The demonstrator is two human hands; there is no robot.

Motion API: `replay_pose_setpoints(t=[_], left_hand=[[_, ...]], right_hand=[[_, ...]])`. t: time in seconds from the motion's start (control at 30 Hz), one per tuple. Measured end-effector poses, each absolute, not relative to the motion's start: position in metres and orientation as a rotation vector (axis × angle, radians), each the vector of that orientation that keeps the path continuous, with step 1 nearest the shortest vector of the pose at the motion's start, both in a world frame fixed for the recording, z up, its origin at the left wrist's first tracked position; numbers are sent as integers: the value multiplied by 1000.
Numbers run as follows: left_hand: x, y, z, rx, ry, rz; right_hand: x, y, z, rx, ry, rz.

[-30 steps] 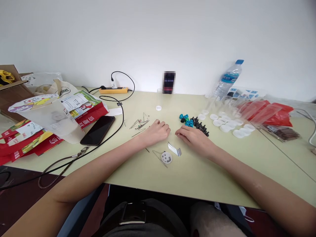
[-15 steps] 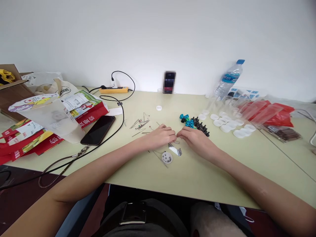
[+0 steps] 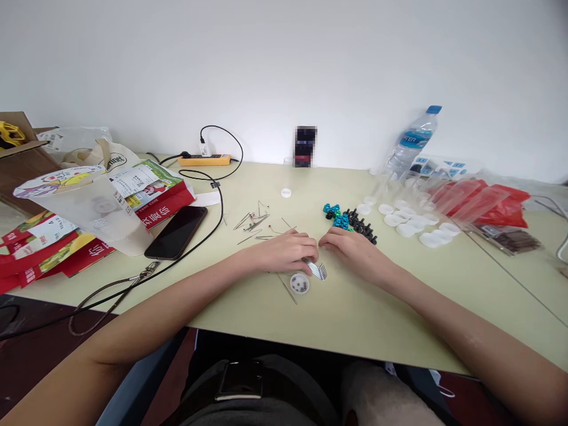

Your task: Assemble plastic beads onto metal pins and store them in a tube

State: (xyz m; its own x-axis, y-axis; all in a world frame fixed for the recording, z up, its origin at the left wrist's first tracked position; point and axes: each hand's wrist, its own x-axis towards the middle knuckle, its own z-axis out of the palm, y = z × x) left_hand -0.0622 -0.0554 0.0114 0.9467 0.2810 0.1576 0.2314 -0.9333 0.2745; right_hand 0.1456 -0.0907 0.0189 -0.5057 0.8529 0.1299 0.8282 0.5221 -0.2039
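My left hand rests low over the table with its fingers curled. Its thumb lies against a row of thin bent metal rods, partly covering them; whatever its fingertips pinch is hidden. Close by on the right is my right hand, fingers bent and closed, the tips pointing at the left hand with a small gap between. What it holds, if anything, cannot be made out. Just below the left hand sits a round white dish with small dark pieces, and a thin rod lies beside it.
Loose thin metal rods lie left of the hands. Blue and black knob-like parts are behind the right hand. White caps, clear tubes and a water bottle stand rightward. A phone and cable lie left.
My left hand has shifted slightly down, its thumb now over the bent rods. The fingertips of the two hands have moved a little apart. The thin rod beside the dish has shifted slightly left.
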Motion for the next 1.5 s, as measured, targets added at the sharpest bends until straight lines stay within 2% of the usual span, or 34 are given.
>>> replay_pose_setpoints(t=[0.87, 1.03, 1.13, 1.27, 1.5], left_hand=[[-58, -57, 5, 2507, 468, 505], [-77, -21, -1, 2695, 950, 739], [-88, 1, -8, 2891, 1217, 626], [-88, 9, -11, 3007, 1134, 504], [-65, -20, -1, 2902, 896, 488]], right_hand=[[149, -86, 16, -1416, -2514, 223], [152, -85, 16, -1401, -2507, 148], [153, -84, 15, -1399, -2509, 126], [154, -82, 12, -1369, -2530, 97], [153, -83, 13, -1360, -2550, 108]])
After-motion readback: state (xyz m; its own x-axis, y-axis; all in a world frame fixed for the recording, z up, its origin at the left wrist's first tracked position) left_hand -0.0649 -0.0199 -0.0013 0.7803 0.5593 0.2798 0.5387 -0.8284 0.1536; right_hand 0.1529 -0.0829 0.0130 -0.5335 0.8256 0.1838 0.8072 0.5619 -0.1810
